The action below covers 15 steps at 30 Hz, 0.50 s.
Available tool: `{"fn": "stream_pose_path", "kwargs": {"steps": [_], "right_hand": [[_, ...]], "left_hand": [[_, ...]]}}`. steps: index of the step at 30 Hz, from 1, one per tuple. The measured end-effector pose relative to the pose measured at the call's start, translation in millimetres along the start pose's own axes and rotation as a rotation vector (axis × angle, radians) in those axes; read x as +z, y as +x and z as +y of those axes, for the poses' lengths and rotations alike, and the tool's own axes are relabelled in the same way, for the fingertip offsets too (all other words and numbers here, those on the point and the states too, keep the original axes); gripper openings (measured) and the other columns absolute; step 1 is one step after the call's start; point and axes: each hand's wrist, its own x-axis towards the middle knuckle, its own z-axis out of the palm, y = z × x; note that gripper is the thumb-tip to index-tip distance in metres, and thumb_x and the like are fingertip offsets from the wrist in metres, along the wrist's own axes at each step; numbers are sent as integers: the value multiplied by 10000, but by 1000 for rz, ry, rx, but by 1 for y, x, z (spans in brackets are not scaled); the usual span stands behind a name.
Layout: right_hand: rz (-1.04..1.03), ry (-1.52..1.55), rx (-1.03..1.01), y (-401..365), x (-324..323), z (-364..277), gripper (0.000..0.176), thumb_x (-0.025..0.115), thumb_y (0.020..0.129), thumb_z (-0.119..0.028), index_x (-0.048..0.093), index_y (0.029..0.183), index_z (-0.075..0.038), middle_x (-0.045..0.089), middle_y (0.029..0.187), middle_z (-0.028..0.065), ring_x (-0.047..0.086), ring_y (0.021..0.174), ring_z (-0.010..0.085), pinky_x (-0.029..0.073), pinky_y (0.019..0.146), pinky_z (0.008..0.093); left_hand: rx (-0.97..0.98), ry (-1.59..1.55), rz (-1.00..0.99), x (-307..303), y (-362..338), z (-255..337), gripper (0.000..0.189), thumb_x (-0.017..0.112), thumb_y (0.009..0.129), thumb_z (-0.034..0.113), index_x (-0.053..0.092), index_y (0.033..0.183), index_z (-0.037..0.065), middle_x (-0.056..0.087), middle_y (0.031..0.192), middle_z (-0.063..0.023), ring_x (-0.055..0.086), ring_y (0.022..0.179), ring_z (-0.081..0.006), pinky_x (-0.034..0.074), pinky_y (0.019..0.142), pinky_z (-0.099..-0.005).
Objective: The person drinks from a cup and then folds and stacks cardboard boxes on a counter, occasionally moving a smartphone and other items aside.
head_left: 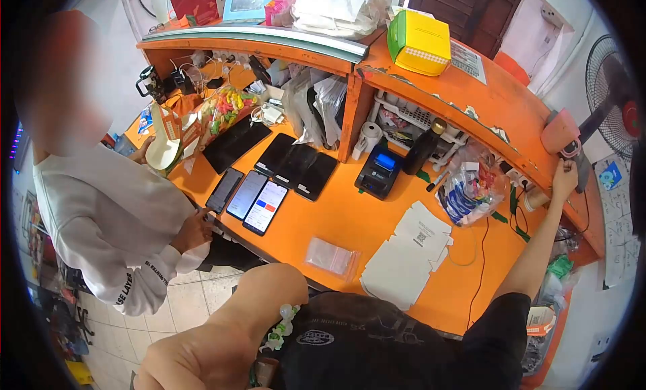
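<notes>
My right hand [565, 179] reaches to the far right end of the orange counter's upper ledge. Its fingers are curled closed just below the handle of a pink mug [560, 132], with a dark grey object [583, 176] right beside them. I cannot tell what the fingers hold. At the bottom left my bare left arm [232, 323] is bent across the view. The fingers of my left hand are hidden at the lower edge. A strand of pale green and white beads [281, 328] hangs beside that arm.
Another person in a white sweatshirt [111, 222] stands at left by several phones [266, 208] and dark tablets. A card printer-like black device [380, 172], black bottle [424, 148], white cardboard [409, 262], clear plastic bags [331, 257] and a filled bag [469, 191] lie on the desk. A fan [612, 87] stands right.
</notes>
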Motion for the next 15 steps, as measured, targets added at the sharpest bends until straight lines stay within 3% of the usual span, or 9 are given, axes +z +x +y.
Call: {"fn": "stream_pose_path", "kwargs": {"steps": [13,15], "right_hand": [[22,52,-21,1,1,1,222,547,743,-154,410,657,-3,400,550,49,374,514,127,365,531,257],[26,36,-21,0,0,1,236,553,741,-152,399,642,-2,386,541,48,357,511,115,357,519,255]], "left_hand": [[-71,-5,-169,-3,3,4,420,398,777,-21,471,1166,119,412,602,-32,406,412,-94,411,361,-200],[196,97,187,14,-7,-8,467,429,732,-73,467,1164,99,407,598,-34,397,382,-99,421,366,-193]]}}
